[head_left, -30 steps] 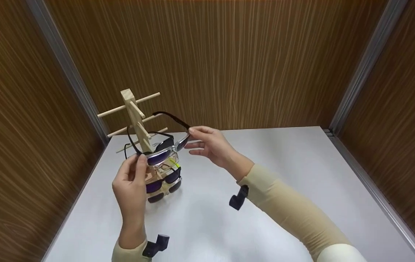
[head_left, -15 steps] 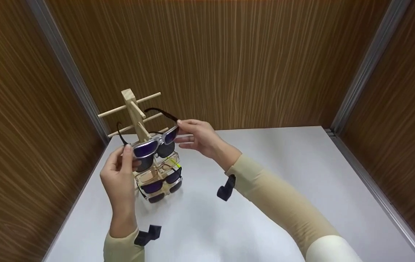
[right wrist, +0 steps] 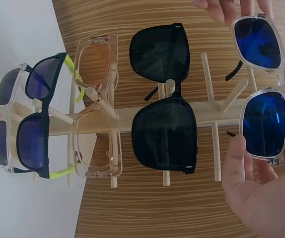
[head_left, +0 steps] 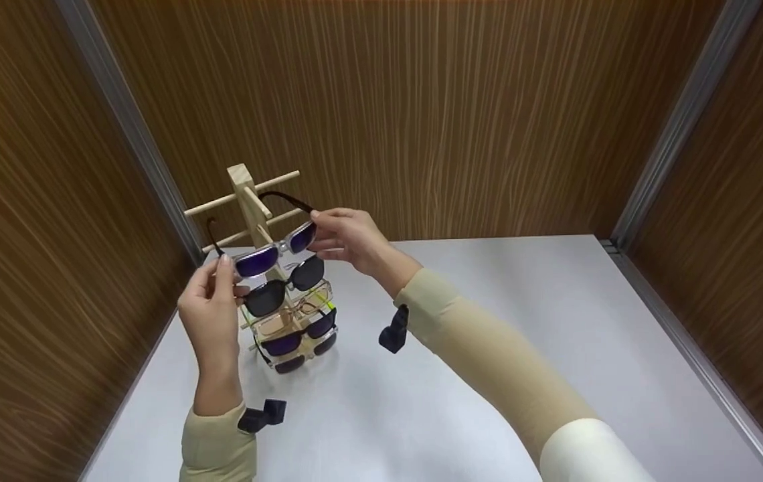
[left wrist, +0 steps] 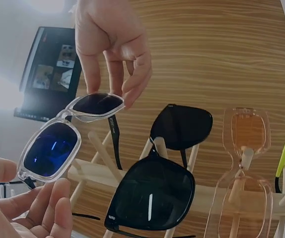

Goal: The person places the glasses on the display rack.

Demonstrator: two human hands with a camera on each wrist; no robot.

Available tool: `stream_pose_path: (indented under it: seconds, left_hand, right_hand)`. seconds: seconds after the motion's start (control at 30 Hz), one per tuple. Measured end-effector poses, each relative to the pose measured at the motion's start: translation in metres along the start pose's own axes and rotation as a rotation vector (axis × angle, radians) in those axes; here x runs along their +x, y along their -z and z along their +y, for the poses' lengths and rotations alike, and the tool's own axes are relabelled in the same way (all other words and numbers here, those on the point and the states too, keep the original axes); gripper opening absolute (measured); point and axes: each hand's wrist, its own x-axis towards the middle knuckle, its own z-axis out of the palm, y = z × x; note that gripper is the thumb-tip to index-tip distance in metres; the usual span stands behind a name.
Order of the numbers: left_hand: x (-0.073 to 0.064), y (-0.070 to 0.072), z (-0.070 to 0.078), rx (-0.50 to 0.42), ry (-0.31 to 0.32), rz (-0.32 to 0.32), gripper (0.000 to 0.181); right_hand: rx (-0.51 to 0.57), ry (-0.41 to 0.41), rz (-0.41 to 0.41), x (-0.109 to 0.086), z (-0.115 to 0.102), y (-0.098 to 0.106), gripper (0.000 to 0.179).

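Note:
A pair of clear-framed sunglasses (head_left: pixel 258 262) with blue mirrored lenses and dark temples is held up, temples unfolded and pointing away, level with the upper part of a wooden display stand (head_left: pixel 241 179). My left hand (head_left: pixel 211 304) pinches its left hinge corner, and my right hand (head_left: pixel 355 242) pinches the right one. In the left wrist view, bare pegs stand behind its frame. Directly below hang black sunglasses (right wrist: pixel 164 134) with large dark lenses, worn on the stand's pegs. Under those are clear glasses with orange-tinted lenses (right wrist: pixel 94 64).
Lower on the stand hang black sunglasses (head_left: pixel 284 345) with yellow-green temples, and another clear-framed pair (head_left: pixel 290 365) near the white tabletop (head_left: pixel 488 321). The stand's top pegs (head_left: pixel 277 181) are bare. Wood-grain panels (head_left: pixel 421 120) enclose the back and sides. A screen (left wrist: pixel 48 74) shows in the left wrist view.
Both hands have carried the clear-framed sunglasses left and upward, toward the stand's upper pegs. The black sunglasses below, earlier partly covered, now show fully.

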Motion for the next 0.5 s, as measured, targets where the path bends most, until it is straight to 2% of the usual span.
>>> stream_pose_path:
  seconds: [0.13,0.3,0.5]
  left_hand:
    - [0.006,0.0,-0.004,0.006,0.014,0.012,0.032]
    - [0.011,-0.001,-0.008,0.027,0.026,-0.002,0.033]
    - [0.014,0.001,-0.013,0.048,0.06,-0.004,0.034]
  right_hand:
    - [-0.019,-0.012,0.023,0.003,0.002,-0.004,0.024]
    - [-0.033,-0.022,0.045,0.006,0.004,-0.005,0.024]
    - [-0.036,-0.019,-0.002,0.007,0.005,-0.006,0.024]
